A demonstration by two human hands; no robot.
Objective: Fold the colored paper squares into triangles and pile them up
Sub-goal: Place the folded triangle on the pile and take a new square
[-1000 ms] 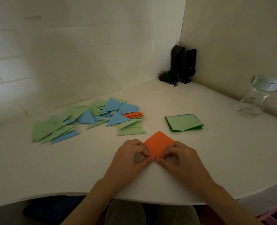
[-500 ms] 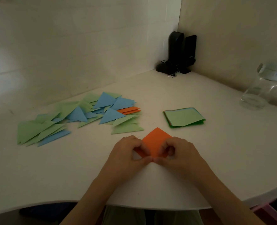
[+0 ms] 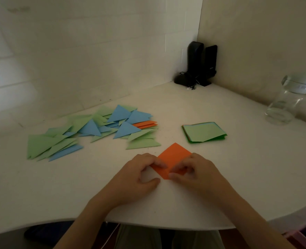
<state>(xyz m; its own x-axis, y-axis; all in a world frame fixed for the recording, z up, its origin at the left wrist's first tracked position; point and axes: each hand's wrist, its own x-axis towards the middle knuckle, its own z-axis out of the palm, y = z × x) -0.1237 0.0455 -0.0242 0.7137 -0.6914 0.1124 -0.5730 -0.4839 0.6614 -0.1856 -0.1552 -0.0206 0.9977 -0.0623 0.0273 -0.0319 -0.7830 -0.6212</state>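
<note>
Folded pile: green, blue and a few orange triangles lie spread loosely on the white surface, far left; they look feather-light and would likely scatter at a nudge.
Left hand: fingers curled, tips pressing on the left corner of the orange square.
Orange square: lies corner-on just in front of the person, between both hands; thin, light, limp paper that takes a sharp crease and probably slides on the smooth top. Best held by the near corner while one fingertip pins the rest.
Right hand: fingers curled, pinching the near right edge of the sheet.
Unfolded stack: green sheet on top, well apart to the right.
</note>
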